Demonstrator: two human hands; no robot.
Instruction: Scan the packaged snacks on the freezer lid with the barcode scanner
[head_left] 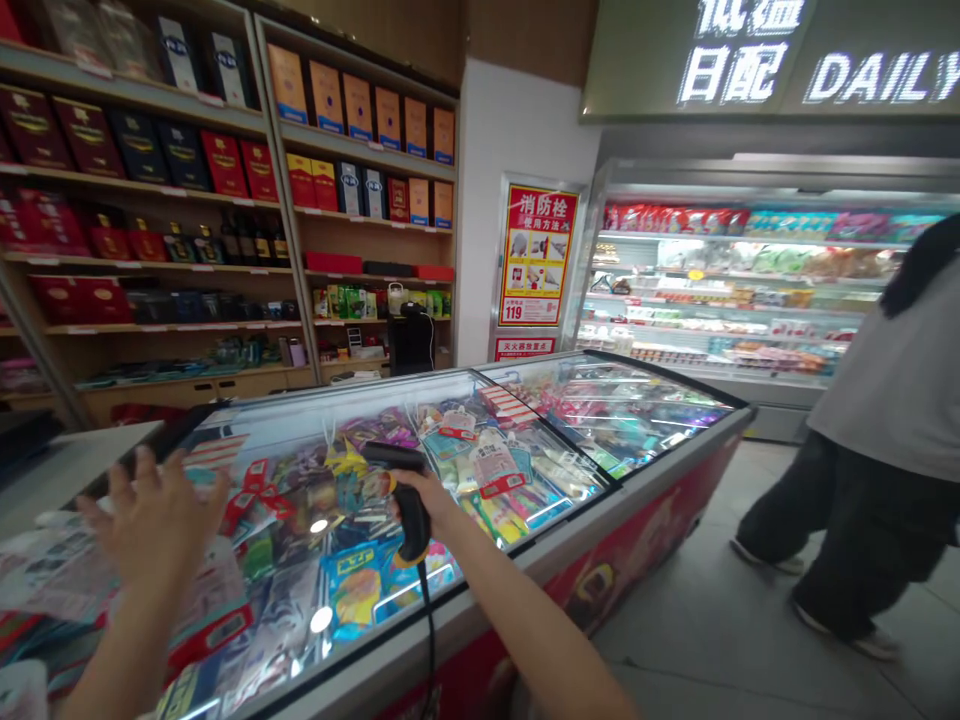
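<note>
Left hand is closest, nothing visible in it, fingers splayed near the red-tagged packets at the freezer's left end; right hand, well apart, is wrapped round a scanner above the freezer, barrel lying crosswise towards that end.

A black handheld scanner with yellow trim is held upright near the frame's center, cord hanging downward; red-banded plastic packets lie heaped at lower left.
</note>
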